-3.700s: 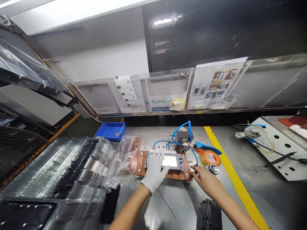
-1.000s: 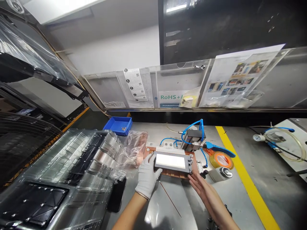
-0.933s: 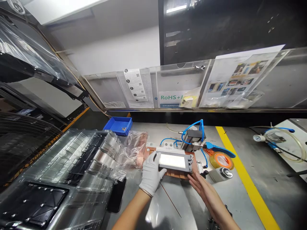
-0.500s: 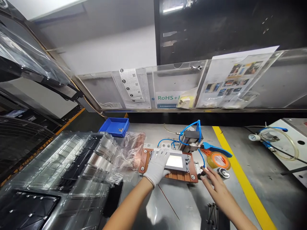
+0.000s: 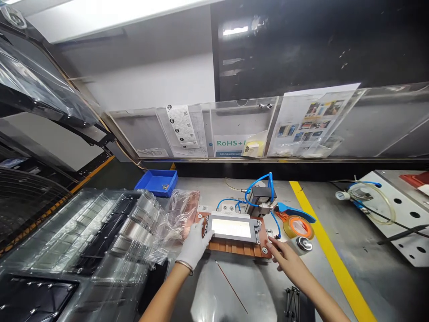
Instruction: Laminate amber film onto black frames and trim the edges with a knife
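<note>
Left hand (image 5: 195,243), in a white glove, is at the left end of the gray frame (image 5: 254,229) with the bright white panel (image 5: 231,227); thumb at the near left corner, fingers round the far side, so thumb and fingers straddle that end (whether it's a firm hold or just contact, can't tell). Frame lies flat on the brown fixture (image 5: 224,247), roughly centered, bolts showing at the fixture's corners. Right hand (image 5: 284,256), bare, fingers bent, fingertips at the fixture's right edge by a small metal fitting (image 5: 270,234); fingers hide the contact, so can't tell if it grips anything. Behind the frame: black block (image 5: 263,193) with blue tubing (image 5: 270,179) looping over it. Right of the fixture: tape roll (image 5: 298,227) with orange core, a blue-handled tool (image 5: 295,212) just behind it, metal-topped container (image 5: 304,243) in front, yellow stripe (image 5: 330,250) further right. Thin reddish rod (image 5: 232,287) lies on the steel bench (image 5: 254,286) in front of the fixture. Left side: crumpled clear plastic (image 5: 167,219), stacked clear trays (image 5: 110,250) holding black parts, blue bin (image 5: 157,182) behind with small bits inside.
</note>
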Demonstrator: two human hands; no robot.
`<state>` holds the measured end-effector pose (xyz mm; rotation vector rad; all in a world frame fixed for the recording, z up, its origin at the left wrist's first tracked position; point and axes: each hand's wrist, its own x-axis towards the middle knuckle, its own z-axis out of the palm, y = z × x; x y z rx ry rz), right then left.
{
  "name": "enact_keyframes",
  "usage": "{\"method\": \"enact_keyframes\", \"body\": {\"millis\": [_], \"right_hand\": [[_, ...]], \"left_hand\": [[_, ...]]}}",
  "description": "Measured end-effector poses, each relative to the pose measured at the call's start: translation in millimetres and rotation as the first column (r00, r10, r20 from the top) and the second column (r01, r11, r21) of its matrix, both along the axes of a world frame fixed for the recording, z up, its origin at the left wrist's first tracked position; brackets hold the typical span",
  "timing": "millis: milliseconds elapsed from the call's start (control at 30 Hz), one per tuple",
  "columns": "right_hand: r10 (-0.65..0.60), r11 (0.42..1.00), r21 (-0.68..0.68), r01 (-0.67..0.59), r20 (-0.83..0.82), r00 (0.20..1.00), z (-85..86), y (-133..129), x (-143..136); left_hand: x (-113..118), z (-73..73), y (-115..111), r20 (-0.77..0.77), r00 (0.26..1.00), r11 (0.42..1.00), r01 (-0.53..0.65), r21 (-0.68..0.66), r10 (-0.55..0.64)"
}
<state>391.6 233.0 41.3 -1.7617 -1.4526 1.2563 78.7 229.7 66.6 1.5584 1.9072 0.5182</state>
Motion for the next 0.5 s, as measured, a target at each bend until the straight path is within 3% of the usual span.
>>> {"method": "enact_keyframes", "body": {"millis": [133,233,400,500], "right_hand": [[-0.086,0.993,-0.098,0.069,-0.182,0.98,-18.1,11,-29],[-0.141,0.986,-0.123,0.111,-0.272,0.952,-27.4,-2,-36],[-0.207,0.965,-0.232,0.125,-0.373,0.904,-40.1,-78,-29],[-0.315,0.94,-0.278,0.197,-0.492,0.812,-38.5,-129,-35]], "left_hand": [[-1,-4.1,7,0.157,0.988,0.999,0.003,-0.053,0.005],[7,-6.4,-5,0.215,0.969,0.99,-0.099,-0.105,0.119],[24,-8.0,-73,0.325,0.9,0.946,-0.219,-0.238,0.29],[29,-8.3,-111,0.485,0.756,0.895,-0.329,-0.301,0.44]]}}
